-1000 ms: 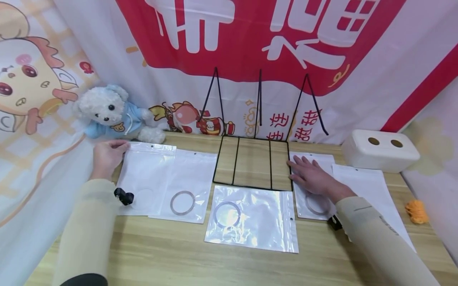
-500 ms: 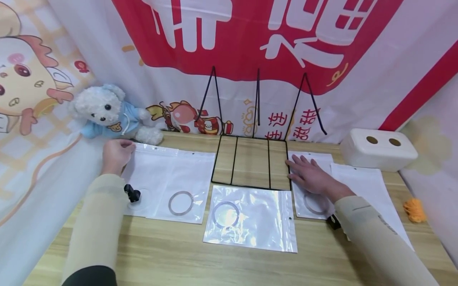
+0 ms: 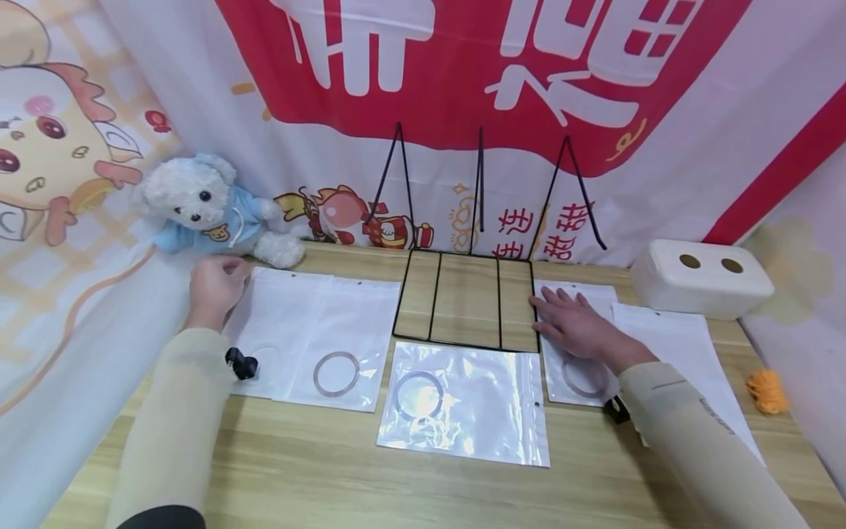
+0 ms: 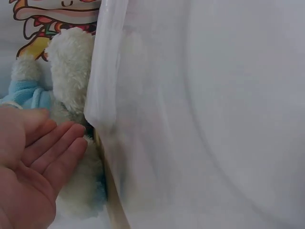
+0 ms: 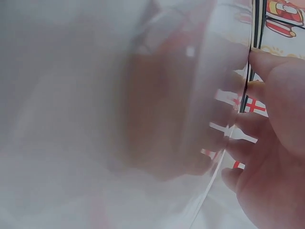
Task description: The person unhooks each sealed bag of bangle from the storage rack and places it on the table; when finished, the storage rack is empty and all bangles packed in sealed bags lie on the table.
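Note:
At the upper left corner of the leftmost white zip bag (image 3: 284, 308) is my left hand (image 3: 216, 290). In the left wrist view its fingers are loosely extended, fingertips right at the bag's edge. That bag overlaps a second zip bag (image 3: 360, 316), and a ring shape shows low in each. My right hand (image 3: 581, 327) lies with fingers spread on another ringed zip bag (image 3: 560, 375), fingertips at the right side of a black wire rack (image 3: 432, 300). A glossy zip bag (image 3: 489, 404) lies sideways in front of the rack.
A further white bag (image 3: 674, 345) lies partly beneath my right forearm. The white plush bear (image 3: 198, 198) sits behind my left hand. A white box with two holes (image 3: 703, 286) and an orange bundle (image 3: 767, 391) stand at the right. Printed cloth hangs behind the wooden table (image 3: 317, 470).
My left hand has moved right and the leftmost bag has slid right with it, lapping further over its neighbour. My right hand has stayed in place.

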A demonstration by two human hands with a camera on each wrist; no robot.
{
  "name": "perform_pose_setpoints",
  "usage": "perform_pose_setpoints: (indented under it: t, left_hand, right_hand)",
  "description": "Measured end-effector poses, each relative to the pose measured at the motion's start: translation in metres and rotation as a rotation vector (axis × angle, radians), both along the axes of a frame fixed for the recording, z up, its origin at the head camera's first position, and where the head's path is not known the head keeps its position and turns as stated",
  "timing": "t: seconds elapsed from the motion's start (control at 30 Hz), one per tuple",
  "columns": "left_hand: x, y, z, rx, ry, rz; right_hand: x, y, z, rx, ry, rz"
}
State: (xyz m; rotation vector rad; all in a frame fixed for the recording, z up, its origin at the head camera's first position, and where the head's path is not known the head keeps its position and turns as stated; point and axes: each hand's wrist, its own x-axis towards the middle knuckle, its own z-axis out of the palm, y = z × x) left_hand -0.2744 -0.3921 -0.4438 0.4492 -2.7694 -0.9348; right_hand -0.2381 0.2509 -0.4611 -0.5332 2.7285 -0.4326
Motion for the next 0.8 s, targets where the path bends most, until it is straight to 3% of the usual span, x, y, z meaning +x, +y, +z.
perform_pose_setpoints:
  t: [0.2,0.37,0.53,0.67,0.8]
  left_hand:
    - [0.015,0.0,0.013,0.064,0.026,-0.079]
    - [0.024,0.004,0.029,0.102,0.024,-0.103]
    - [0.034,0.01,0.042,0.106,0.087,-0.107]
    - [0.041,0.015,0.051,0.115,0.119,-0.127]
    - [0.049,0.022,0.059,0.092,0.163,-0.196]
  right_hand:
    - [0.003,0.002,0.001,0.007,0.046,0.037]
    - [0.004,0.003,0.005,-0.004,0.069,0.046]
    - [0.004,0.004,0.013,-0.012,0.106,0.061]
    - [0.006,0.004,0.023,-0.012,0.124,0.032]
    - [0.012,0.005,0.035,-0.042,0.146,-0.026]
